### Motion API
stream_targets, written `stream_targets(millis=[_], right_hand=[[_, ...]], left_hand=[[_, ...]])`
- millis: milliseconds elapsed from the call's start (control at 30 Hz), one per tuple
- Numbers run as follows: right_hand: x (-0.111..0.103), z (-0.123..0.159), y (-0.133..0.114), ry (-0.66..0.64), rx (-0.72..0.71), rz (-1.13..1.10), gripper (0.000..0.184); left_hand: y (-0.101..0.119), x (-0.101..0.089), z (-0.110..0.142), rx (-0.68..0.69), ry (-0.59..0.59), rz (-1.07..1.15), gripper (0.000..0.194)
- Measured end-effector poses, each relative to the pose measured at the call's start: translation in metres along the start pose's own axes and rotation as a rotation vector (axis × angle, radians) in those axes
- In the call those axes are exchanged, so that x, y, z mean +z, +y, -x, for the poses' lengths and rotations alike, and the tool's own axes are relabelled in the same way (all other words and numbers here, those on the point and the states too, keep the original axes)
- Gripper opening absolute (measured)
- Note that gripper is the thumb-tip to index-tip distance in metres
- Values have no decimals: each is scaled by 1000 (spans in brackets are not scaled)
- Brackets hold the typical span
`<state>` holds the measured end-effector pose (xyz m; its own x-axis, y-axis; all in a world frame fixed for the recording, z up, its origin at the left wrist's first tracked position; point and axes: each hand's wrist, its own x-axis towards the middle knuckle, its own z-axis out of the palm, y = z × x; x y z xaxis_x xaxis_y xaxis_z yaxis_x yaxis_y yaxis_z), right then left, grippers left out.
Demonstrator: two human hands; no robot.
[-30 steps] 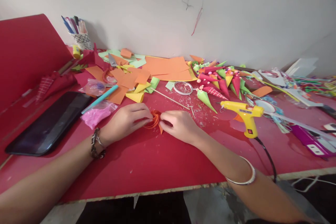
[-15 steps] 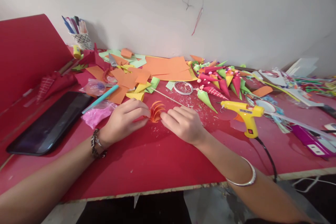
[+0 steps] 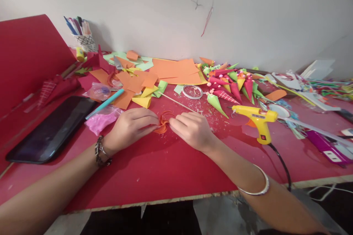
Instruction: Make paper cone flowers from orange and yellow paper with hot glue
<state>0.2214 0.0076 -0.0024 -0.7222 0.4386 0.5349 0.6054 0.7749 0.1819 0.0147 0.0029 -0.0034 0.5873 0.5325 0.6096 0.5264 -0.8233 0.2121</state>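
Note:
Between my fingertips is an orange paper piece cut into thin curved strips (image 3: 163, 127), bent into an S-like swirl just above the red tabletop. My left hand (image 3: 135, 124) pinches its left end, and my right hand (image 3: 191, 128) pinches its right end. The fingers of both hands are closed, and the gripped ends are partly hidden. Behind my right hand a thin stick (image 3: 178, 102) lies slantwise on the table. A bag with pink stuff (image 3: 103, 120) rests left of my left hand.
A yellow glue gun (image 3: 259, 119) stands at the right, its cord over the front edge. A black phone-like slab (image 3: 52, 128) and a turquoise stick (image 3: 105, 103) lie left. Orange paper sheets (image 3: 176, 71), small paper cones (image 3: 234, 86) and a white ring (image 3: 192, 92) are behind.
The orange strips have gone from a fanned, upright arch to a flatter twisted S-shape. Both hands stay nearly in place, still pinching the paper.

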Motion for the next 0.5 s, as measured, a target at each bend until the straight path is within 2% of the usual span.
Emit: stream_targets(millis=[300,500], right_hand=[[3,0,2,-84,79,-166,17],[2,0,2,-91,65,-102,21]], left_hand=[[-1,0,1,-27,-47,-44,9],[-6,1,0,-13,-121,-97,16]])
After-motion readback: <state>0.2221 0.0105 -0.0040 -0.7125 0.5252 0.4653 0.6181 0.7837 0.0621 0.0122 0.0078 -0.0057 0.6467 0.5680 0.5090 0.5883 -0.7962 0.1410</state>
